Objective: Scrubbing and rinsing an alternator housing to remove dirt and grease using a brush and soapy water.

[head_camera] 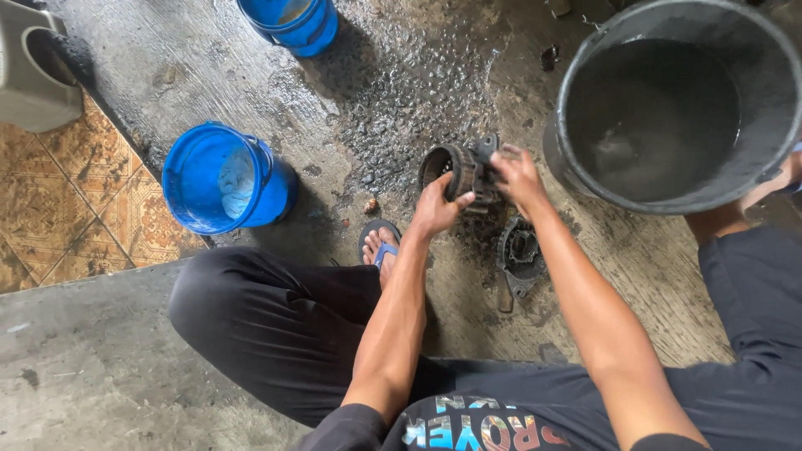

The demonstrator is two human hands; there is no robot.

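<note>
I squat over a wet, oily concrete floor. My left hand [436, 206] grips the rim of a dirty round metal engine part [454, 167], a drum-like ring held off the floor. My right hand [516, 174] holds the same part from its right side, fingers over its dark toothed end. Below the hands a second greasy metal part [521, 253], a flat housing with a round centre, lies on the floor.
A large black bucket [576, 100] with dark liquid stands at the right. One blue bucket [221, 178] lies tilted at the left, another blue bucket [294, 23] at the top. My sandalled foot [378, 242] is near the parts. Patterned tiles [67, 209] lie far left.
</note>
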